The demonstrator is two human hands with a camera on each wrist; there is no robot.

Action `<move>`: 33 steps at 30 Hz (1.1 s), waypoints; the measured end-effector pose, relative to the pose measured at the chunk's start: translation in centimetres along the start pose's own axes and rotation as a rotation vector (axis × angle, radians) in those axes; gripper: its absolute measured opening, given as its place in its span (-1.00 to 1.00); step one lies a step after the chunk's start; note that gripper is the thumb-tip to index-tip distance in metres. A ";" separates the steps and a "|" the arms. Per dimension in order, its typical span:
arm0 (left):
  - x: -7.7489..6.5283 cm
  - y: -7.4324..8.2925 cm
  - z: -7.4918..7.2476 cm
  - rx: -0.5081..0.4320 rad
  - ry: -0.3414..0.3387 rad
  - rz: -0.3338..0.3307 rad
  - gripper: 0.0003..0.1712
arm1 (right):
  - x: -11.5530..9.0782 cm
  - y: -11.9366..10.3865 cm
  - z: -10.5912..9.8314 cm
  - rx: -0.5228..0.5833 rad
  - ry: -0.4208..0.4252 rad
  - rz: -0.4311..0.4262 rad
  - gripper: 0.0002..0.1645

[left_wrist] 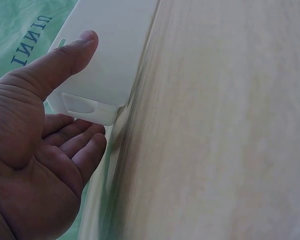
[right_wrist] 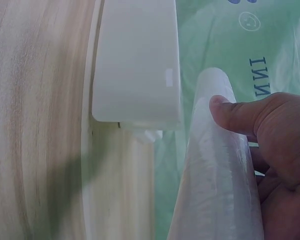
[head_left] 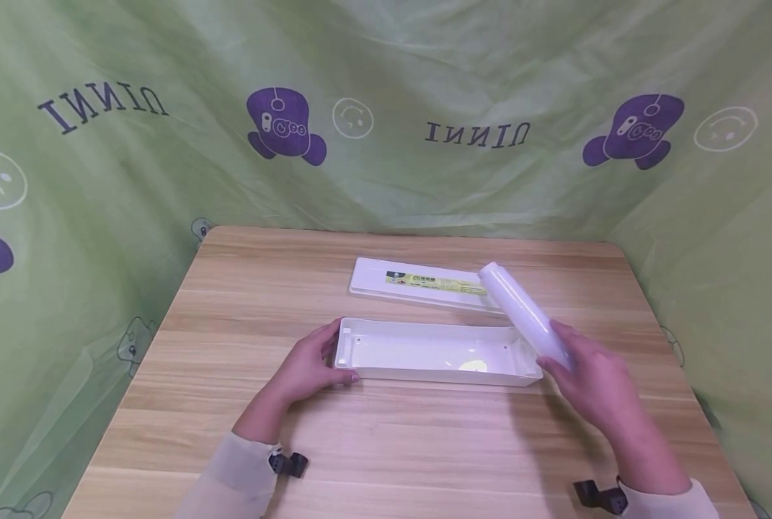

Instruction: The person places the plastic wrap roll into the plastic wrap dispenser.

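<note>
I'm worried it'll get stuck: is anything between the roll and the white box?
From above, nothing visible blocks it. The right hand holds the roll tilted near the right end of the white box; its top is open, the lid behind it.

A plastic film roll (head_left: 525,313) is hiding the right end of a white lid (head_left: 371,277), whose label (head_left: 434,282) is bearing unreadably small print; the right wrist view's lower edge is cropping the roll.

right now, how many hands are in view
2: the left hand at the left end of the box, and the right hand holding the roll.
</note>
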State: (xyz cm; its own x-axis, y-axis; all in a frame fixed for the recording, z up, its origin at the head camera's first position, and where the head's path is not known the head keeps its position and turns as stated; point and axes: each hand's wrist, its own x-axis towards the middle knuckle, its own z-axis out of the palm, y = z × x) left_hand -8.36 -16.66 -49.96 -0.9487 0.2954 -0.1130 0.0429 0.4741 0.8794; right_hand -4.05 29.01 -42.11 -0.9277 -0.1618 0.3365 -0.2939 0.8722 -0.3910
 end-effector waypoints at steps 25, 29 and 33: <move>0.0 0.3 -0.2 0.018 -0.003 -0.024 0.34 | 0.9 -1.1 0.4 -0.002 -0.016 -0.038 -0.19; 0.0 0.4 -0.2 0.010 -0.006 -0.020 0.34 | 1.1 -1.2 0.5 -0.003 -0.009 -0.053 -0.19; 0.0 0.4 -0.2 0.006 -0.006 -0.018 0.33 | 1.3 -1.3 0.6 -0.009 -0.008 -0.066 -0.18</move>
State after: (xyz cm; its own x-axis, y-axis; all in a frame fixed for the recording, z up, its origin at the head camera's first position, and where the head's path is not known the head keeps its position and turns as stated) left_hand -8.39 -16.62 -49.56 -0.9475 0.2915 -0.1312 0.0278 0.4839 0.8747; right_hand -5.00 27.35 -41.67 -0.9082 -0.2227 0.3543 -0.3525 0.8635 -0.3608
